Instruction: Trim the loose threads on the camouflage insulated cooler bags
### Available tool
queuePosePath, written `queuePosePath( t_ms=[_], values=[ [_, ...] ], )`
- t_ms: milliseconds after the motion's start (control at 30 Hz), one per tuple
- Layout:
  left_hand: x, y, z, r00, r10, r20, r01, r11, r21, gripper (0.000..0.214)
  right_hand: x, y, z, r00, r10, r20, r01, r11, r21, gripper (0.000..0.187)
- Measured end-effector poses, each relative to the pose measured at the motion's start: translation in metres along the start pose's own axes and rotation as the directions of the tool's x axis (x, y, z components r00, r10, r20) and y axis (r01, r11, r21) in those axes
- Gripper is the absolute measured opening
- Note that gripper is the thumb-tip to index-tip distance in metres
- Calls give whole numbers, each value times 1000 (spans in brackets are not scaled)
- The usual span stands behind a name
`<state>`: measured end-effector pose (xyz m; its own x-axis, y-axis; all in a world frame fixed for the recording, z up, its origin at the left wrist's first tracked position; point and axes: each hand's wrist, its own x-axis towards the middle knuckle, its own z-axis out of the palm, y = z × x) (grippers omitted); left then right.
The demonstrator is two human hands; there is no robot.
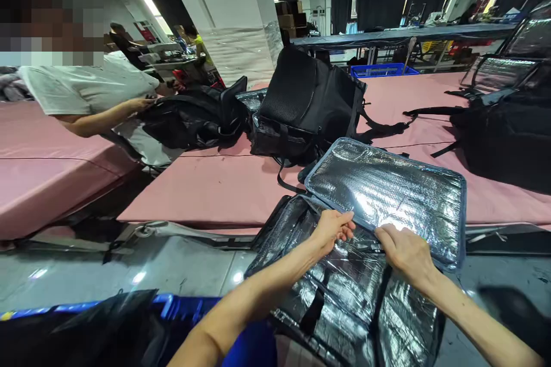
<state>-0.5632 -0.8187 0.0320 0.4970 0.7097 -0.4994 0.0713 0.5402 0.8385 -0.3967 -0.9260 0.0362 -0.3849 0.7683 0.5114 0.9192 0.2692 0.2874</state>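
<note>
Got my left hand (331, 230) and right hand (402, 249), 2 pinch grips closed on the near hem of the foil-lined flap (387, 195), bag (344, 292) open before me on the pink table (215, 189); feels light, floppy, crinkly, kinda slick; bound edge grips best.

A big pink worktop (224, 189) carries black backpacks (307, 103). A shiny silver flap (387, 195) lies on its near edge. More black bags (503, 132) sit at the right.

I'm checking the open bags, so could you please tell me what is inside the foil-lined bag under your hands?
Only silver foil lining and a black strap show inside the bag. Both hands and the raised lid cover its far edge.
</note>
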Motion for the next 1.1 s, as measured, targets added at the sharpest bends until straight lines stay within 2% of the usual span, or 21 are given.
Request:
queuePosePath(
  t_ms=[133, 233, 400, 633, 933, 1100],
  values=[
    [13, -15, 1, 992, 129, -3, -129, 991, -21, 42, -3, 26, 1, 970, 175, 171, -204, 964, 172, 19],
    [17, -17, 0, 985, 172, 8, -172, 985, -19, 41, 3, 46, 0, 957, 209, 201, -263, 918, 297, 30],
    [18, -16, -2, 983, 181, 29, -181, 983, 13, 42, 21, 53, 9, 986, 76, 147, -126, 923, 364, 15],
    [23, -21, -3, 981, 192, 8, -193, 981, 30, 40, 28, 53, 12, 993, 1, 122, -24, 981, 191, 13],
    [21, -20, -2, 979, 201, 21, -202, 979, 30, 38, 25, 58, 13, 996, -50, 79, 33, 978, 208, 13],
    [22, -20, -3, 981, 195, 11, -196, 980, 33, 39, 20, 59, 16, 996, 2, 93, -26, 965, 259, 10]
  ],
)
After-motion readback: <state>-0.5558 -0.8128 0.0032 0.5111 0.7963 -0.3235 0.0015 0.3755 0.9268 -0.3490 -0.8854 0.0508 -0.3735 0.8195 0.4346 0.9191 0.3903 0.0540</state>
